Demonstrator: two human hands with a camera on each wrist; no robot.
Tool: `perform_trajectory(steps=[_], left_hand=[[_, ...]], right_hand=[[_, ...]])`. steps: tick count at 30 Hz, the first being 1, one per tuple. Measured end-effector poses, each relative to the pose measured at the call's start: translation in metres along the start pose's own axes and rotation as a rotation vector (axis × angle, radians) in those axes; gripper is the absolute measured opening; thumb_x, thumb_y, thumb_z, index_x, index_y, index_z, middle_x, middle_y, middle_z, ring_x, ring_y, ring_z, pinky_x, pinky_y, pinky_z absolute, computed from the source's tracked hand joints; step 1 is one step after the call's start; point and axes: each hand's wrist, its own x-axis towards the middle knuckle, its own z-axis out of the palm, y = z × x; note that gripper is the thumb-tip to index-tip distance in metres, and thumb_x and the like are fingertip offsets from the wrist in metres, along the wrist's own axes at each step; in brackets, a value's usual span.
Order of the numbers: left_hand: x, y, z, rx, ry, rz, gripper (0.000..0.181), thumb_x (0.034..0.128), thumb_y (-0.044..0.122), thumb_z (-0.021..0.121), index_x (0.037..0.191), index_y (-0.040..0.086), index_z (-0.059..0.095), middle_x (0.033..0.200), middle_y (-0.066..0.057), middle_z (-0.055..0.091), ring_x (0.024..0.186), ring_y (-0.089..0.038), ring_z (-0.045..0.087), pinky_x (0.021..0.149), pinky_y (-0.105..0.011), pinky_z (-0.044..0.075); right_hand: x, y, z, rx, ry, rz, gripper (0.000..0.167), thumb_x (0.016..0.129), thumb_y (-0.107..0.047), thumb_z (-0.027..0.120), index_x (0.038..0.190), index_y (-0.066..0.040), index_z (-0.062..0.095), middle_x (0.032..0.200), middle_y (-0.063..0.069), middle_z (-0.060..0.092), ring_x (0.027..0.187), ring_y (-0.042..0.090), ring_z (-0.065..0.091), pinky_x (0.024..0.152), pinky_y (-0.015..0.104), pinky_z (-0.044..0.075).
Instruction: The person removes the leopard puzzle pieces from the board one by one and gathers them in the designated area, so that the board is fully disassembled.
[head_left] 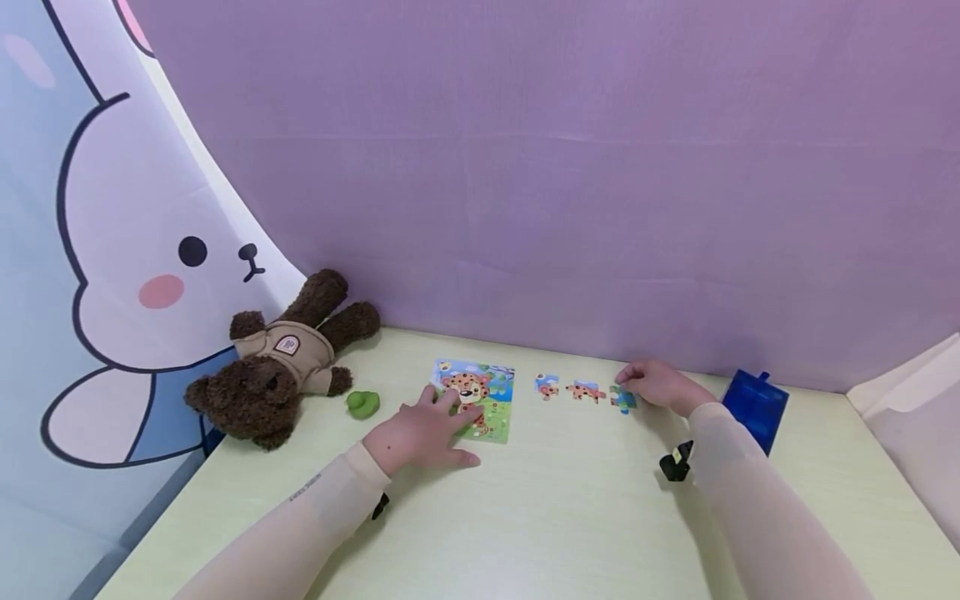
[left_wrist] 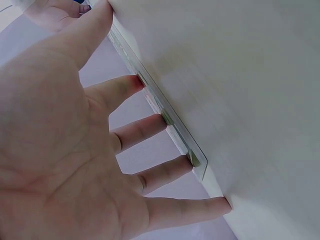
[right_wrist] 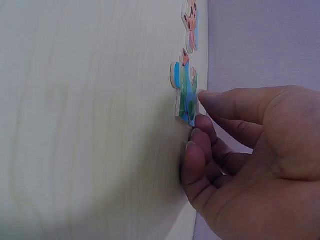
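Note:
A picture board [head_left: 497, 421] with a spotted animal lies on the table. Spread over it is my left hand [head_left: 427, 432]; in the left wrist view several fingertips of this hand [left_wrist: 85, 135] touch the board's edge [left_wrist: 175, 125]. To its right lie two separate puzzle pieces, one [head_left: 547, 386] and another [head_left: 587, 391]. At the right end of this row, my right hand [head_left: 663, 387] pinches a green and blue piece [head_left: 622, 400]. The right wrist view shows the thumb and curled fingers of this hand [right_wrist: 265, 150] at the edge of that piece [right_wrist: 186, 97], which stays low at the tabletop.
A brown teddy bear [head_left: 258, 392] lies at the left, with a green toy [head_left: 363, 405] beside it. A blue translucent object [head_left: 756, 408] sits to the right of my right hand. A purple curtain [head_left: 525, 183] hangs behind the table [head_left: 540, 525].

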Motion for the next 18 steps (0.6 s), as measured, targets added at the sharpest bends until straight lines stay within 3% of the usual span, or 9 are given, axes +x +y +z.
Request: perform_trajectory(steps=[9,15,18], left_hand=[[-0.002,0.002,-0.001,-0.003,0.0,-0.006,0.086,0.0964,0.076,0.059,0.168,0.038,0.033,0.167,-0.01,0.037,0.157,-0.054,0.03,0.108,-0.081,0.047],[-0.003,0.004,-0.003,0.006,0.006,0.003,0.086,0.0968,0.076,0.058,0.169,0.036,0.033,0.165,-0.01,0.039,0.155,-0.053,0.033,0.106,-0.081,0.048],[-0.004,0.004,-0.003,0.002,0.01,0.004,0.086,0.0974,0.075,0.058,0.169,0.035,0.033,0.166,-0.011,0.038,0.156,-0.054,0.031,0.107,-0.082,0.047]], right_hand=[[0.0,0.0,-0.002,0.006,0.013,0.03,0.031,0.112,-0.02,0.052,0.132,-0.001,0.066,0.138,0.022,0.062,0.12,0.034,0.055,0.109,0.056,0.049],[0.004,-0.009,-0.005,0.029,0.058,0.048,0.038,0.114,-0.031,0.048,0.133,-0.002,0.063,0.117,0.014,0.063,0.107,0.028,0.055,0.091,0.04,0.048],[0.006,-0.018,-0.004,0.056,0.074,0.029,0.041,0.114,-0.034,0.047,0.136,-0.002,0.06,0.118,0.014,0.063,0.106,0.027,0.056,0.09,0.036,0.049]])
